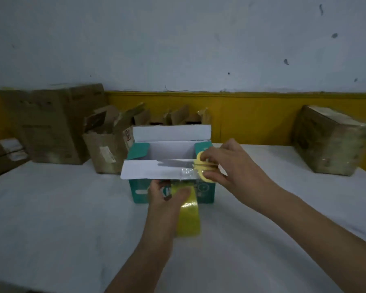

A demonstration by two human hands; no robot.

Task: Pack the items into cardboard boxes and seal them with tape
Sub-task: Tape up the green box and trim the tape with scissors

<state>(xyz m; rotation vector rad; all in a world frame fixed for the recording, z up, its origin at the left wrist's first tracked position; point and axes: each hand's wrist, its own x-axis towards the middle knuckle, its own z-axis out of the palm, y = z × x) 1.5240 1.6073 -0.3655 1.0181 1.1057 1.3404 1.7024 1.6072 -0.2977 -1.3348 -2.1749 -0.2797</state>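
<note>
Two hands at work over one open teal box (140, 193), which sits mid-table (61, 208). Box: white inside, back flap (171, 133) upright at 12 o'clock, front flap (144, 171) folded out toward 6 o'clock, teal side flaps raised at 9 and 3 o'clock. Only the inner walls show; the floor of the box is hidden, so contents cannot be told. Left hand (163, 195), at 6 o'clock of the box and against its front wall, has fingers curled round a yellowish tape roll (188, 218); a strip runs up from the roll to a crinkled clear patch on the front flap. Right hand (226, 163), at 3 o'clock of the box, grips the yellow handles of scissors (178, 164), fingers bent round the loops; blades lie over the front flap, pointing to 9 o'clock. From the teal box, a tall brown box (51, 127) stands closed at 10 o'clock. Just beside the teal box at 9 o'clock is a torn open box (106, 153), inside too dark to read. More open brown boxes (178, 117) line the wall at 12 o'clock, contents hidden. A film-wrapped box (330, 140) sits well apart at 2 o'clock.
</note>
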